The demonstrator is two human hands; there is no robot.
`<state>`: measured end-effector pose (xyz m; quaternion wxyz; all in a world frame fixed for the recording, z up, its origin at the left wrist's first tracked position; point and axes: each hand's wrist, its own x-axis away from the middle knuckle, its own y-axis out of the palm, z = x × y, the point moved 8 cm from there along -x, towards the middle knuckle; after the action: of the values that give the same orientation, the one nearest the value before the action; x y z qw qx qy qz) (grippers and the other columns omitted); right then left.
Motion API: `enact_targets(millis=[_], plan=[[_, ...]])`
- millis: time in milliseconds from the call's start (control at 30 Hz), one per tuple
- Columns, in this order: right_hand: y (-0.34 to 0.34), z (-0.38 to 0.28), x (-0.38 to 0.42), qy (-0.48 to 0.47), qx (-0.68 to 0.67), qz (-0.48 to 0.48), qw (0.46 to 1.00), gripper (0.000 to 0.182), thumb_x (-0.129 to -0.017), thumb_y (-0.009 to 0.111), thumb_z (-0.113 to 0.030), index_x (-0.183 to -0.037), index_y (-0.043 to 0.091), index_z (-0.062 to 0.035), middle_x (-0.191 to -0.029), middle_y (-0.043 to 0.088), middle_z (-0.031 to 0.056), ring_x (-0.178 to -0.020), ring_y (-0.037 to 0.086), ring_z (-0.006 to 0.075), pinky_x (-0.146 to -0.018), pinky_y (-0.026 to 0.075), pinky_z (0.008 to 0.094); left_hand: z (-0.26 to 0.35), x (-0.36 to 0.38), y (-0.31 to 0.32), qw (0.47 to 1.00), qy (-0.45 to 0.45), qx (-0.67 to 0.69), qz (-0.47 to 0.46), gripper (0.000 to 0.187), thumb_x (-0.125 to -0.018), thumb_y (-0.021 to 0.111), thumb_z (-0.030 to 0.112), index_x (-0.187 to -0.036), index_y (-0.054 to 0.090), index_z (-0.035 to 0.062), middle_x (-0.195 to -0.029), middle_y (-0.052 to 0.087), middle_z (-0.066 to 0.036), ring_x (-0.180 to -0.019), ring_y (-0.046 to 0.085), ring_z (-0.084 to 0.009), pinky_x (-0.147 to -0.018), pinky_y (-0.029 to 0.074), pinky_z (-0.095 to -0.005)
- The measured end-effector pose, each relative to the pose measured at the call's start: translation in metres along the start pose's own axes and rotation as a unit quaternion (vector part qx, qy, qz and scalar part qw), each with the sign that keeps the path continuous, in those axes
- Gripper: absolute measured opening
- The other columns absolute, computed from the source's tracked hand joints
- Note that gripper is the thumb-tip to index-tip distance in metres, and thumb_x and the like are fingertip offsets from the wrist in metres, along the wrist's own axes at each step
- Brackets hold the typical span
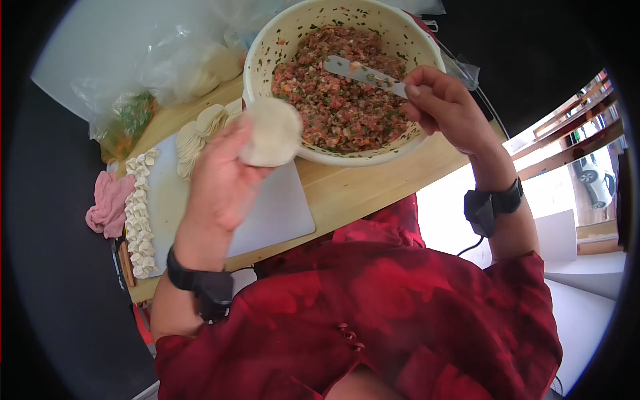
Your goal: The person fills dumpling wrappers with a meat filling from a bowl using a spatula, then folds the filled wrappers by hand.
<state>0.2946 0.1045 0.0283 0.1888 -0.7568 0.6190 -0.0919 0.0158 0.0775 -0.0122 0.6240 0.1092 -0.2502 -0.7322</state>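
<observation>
My left hand (223,177) grips a round, pale dumpling wrapper (272,132) by its edge, just left of the large cream bowl (263,70). Inside that bowl is minced meat filling (333,100) flecked with green and orange bits. Over the bowl's right side, my right hand (443,107) pinches the handle of a flat metal spatula (360,72). Its blade points left above the filling, with small bits of filling stuck on it. Behind my left hand, overlapping wrappers (191,143) lie on the white cutting board (283,207), partly hidden.
Folded dumplings (139,220) line the board's left edge. Beside them is a pink cloth (109,203). Clear plastic bags (127,120), one with greens inside, sit at the back left of the wooden table (347,190).
</observation>
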Motion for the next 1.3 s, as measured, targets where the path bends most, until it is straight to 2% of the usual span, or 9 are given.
enact_targets(millis=[167, 300, 700, 833, 867, 900, 967, 1000, 1300], plan=[[0.029, -0.004, 0.013, 0.088, -0.283, -0.080, 0.952, 0.018, -0.097, 0.055, -0.023, -0.096, 0.053, -0.0047, -0.068, 0.059, 0.0023, -0.048, 0.048, 0.0060, -0.043, 0.033, 0.0184, -0.038, -0.024, 0.079, 0.979, -0.054, 0.172, -0.097, 0.038, -0.101, 0.035, 0.015, -0.133, 0.040, -0.0047, -0.132, 0.052, -0.017, -0.122, 0.052, -0.0291, -0.106, 0.042, -0.0447], [0.036, 0.002, 0.023, 0.131, -0.233, -0.059, 0.962, 0.024, -0.095, 0.057, -0.028, -0.094, 0.052, -0.0051, -0.067, 0.060, 0.0022, -0.044, 0.048, 0.0068, -0.041, 0.033, 0.0188, -0.042, -0.030, 0.107, 0.956, -0.062, 0.245, -0.146, 0.039, -0.103, 0.031, 0.017, -0.135, 0.037, -0.0049, -0.134, 0.050, -0.018, -0.125, 0.049, -0.0298, -0.109, 0.039, -0.0445], [0.002, 0.016, 0.052, 0.153, -0.143, -0.132, 0.969, 0.028, -0.099, 0.051, -0.025, -0.103, 0.065, -0.0012, -0.053, 0.051, -0.0006, -0.037, 0.040, 0.0034, -0.036, 0.029, 0.0188, -0.021, -0.038, 0.067, 0.980, 0.012, 0.196, -0.033, 0.038, -0.103, 0.032, 0.015, -0.137, 0.035, -0.0010, -0.137, 0.048, -0.016, -0.127, 0.047, -0.0313, -0.107, 0.043, -0.0486], [-0.005, -0.006, 0.043, 0.030, -0.113, 0.005, 0.993, 0.024, -0.099, 0.052, -0.021, -0.102, 0.066, -0.0012, -0.055, 0.053, -0.0010, -0.041, 0.044, 0.0047, -0.040, 0.034, 0.0204, -0.021, -0.037, 0.064, 0.979, 0.021, 0.197, -0.040, 0.038, -0.104, 0.030, 0.015, -0.138, 0.034, -0.0011, -0.138, 0.046, -0.017, -0.128, 0.047, -0.0330, -0.108, 0.042, -0.0495], [-0.001, -0.024, 0.042, -0.092, 0.003, 0.096, 0.991, 0.020, -0.096, 0.055, -0.016, -0.105, 0.065, -0.0021, -0.059, 0.055, 0.0005, -0.045, 0.049, 0.0084, -0.043, 0.039, 0.0245, -0.025, -0.034, 0.070, 0.981, 0.007, 0.189, -0.051, 0.039, -0.104, 0.029, 0.015, -0.138, 0.033, -0.0014, -0.139, 0.045, -0.018, -0.128, 0.046, -0.0337, -0.108, 0.042, -0.0497], [0.005, -0.043, 0.049, -0.211, 0.120, 0.184, 0.952, 0.019, -0.093, 0.057, -0.012, -0.108, 0.065, -0.0031, -0.064, 0.057, 0.0019, -0.050, 0.053, 0.0122, -0.046, 0.043, 0.0286, -0.027, -0.032, 0.074, 0.980, 0.003, 0.190, -0.056, 0.039, -0.104, 0.029, 0.015, -0.138, 0.033, -0.0014, -0.139, 0.045, -0.018, -0.128, 0.046, -0.0337, -0.108, 0.042, -0.0497], [0.038, -0.060, 0.050, -0.324, 0.343, 0.171, 0.865, 0.038, -0.082, 0.063, -0.005, -0.120, 0.060, -0.0061, -0.074, 0.057, 0.0048, -0.064, 0.059, 0.0211, -0.057, 0.048, 0.0368, -0.034, -0.030, 0.080, 0.976, -0.031, 0.210, -0.055, 0.039, -0.104, 0.028, 0.016, -0.138, 0.033, -0.0018, -0.139, 0.045, -0.019, -0.128, 0.046, -0.0346, -0.108, 0.041, -0.0496], [0.053, -0.058, 0.047, -0.303, 0.411, 0.134, 0.849, 0.055, -0.076, 0.061, -0.003, -0.131, 0.053, -0.0077, -0.079, 0.054, 0.0066, -0.071, 0.057, 0.0249, -0.062, 0.048, 0.0378, -0.035, -0.028, 0.082, 0.975, -0.032, 0.211, -0.056, 0.039, -0.104, 0.028, 0.016, -0.138, 0.033, -0.0018, -0.139, 0.045, -0.019, -0.128, 0.046, -0.0346, -0.108, 0.041, -0.0496], [0.054, -0.045, 0.061, -0.345, 0.420, 0.080, 0.835, 0.061, -0.076, 0.055, -0.001, -0.136, 0.051, -0.0092, -0.080, 0.055, 0.0058, -0.069, 0.056, 0.0240, -0.061, 0.047, 0.0365, -0.021, -0.027, 0.066, 0.976, 0.011, 0.216, 0.007, 0.037, -0.103, 0.028, 0.011, -0.137, 0.034, -0.0017, -0.138, 0.045, -0.020, -0.128, 0.046, -0.0329, -0.109, 0.041, -0.0482]])
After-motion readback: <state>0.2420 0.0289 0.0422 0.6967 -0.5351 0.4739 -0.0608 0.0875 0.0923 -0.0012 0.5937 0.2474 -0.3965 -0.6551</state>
